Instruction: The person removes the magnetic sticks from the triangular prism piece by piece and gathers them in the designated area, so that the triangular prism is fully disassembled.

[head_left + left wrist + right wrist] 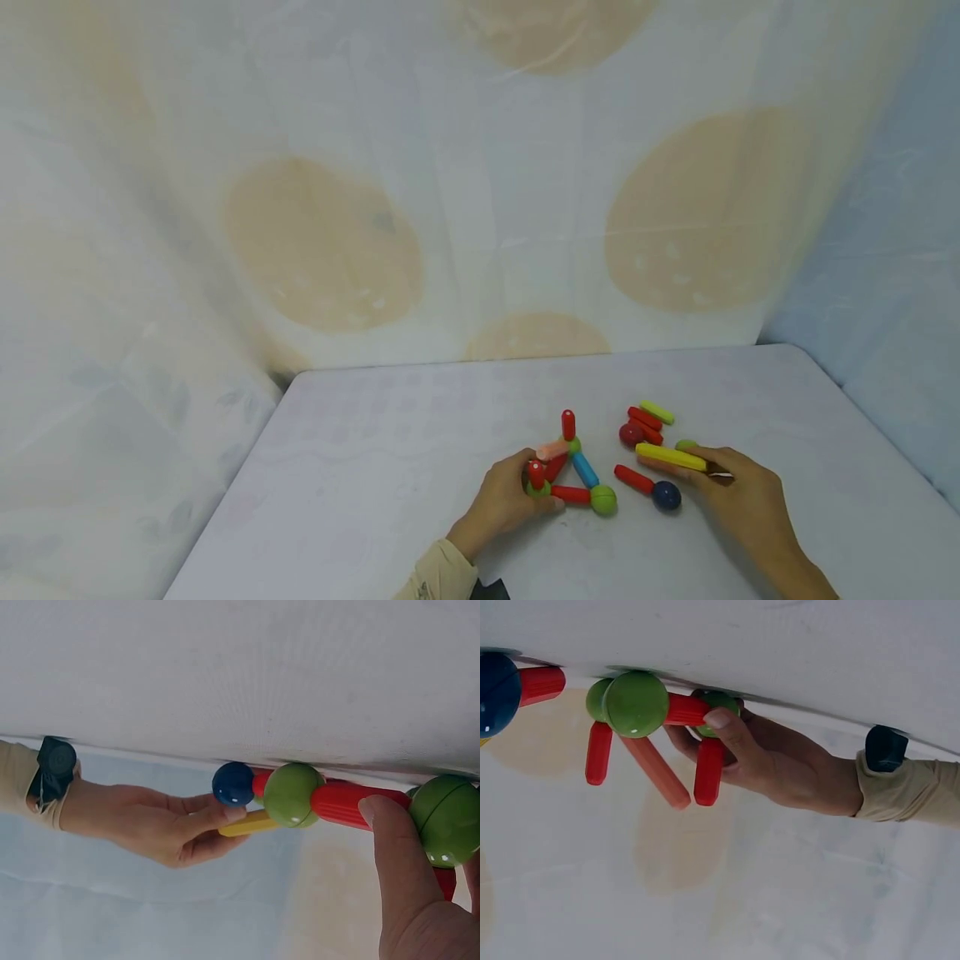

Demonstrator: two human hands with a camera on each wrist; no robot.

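- The left hand (508,498) is curled round the near-left corner of a toy frame (572,475) of sticks and balls on the worktop (360,467); its fingers wrap the green ball (718,705) at that corner, where a red stick (536,474) stands upright.
- The right hand (738,492) pinches one end of a yellow stick (670,456), which lies nearly flat and level, its long axis running left to right and its free end pointing towards the frame.
- Between that stick and the frame lies a loose red stick (633,478) joined to a dark blue ball (666,495), just beside the right hand's fingers.
- The frame's nearest open corner, a green ball (603,499), lies to the left of the yellow stick, so the right hand is the nearer one to it.
- Further back sits a small heap of spare pieces (645,422): red sticks, a yellow-green stick, a dark red ball.
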